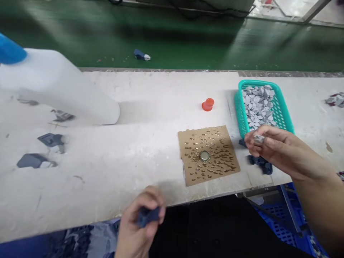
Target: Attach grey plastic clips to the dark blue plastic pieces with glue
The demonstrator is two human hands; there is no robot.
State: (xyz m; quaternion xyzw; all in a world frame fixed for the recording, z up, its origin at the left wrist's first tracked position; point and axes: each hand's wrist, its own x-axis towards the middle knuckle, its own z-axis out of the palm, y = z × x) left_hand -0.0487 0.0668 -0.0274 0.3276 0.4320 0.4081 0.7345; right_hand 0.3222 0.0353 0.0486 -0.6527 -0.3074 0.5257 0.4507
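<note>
My left hand [142, 224] is closed around a dark blue plastic part [147, 216] at the table's front edge. Between the thumb and fingers of my right hand [279, 148] is a small light grey piece [258, 139], just in front of the green basket [285, 111] of grey pieces [258, 105]. Loose dark blue parts [262, 164] lie under and beside that hand. Brown cardboard [193, 139] dotted with shiny glue-like drops lies between my hands, with a round metal cap [204, 156] on it.
A large white bottle [67, 86] with a blue cap leans in at the left. Several blue-and-grey parts [32, 161] lie near it. A red cup-like object [208, 104] stands behind the cardboard. One part [141, 55] rests on the green surface [174, 46] beyond the table.
</note>
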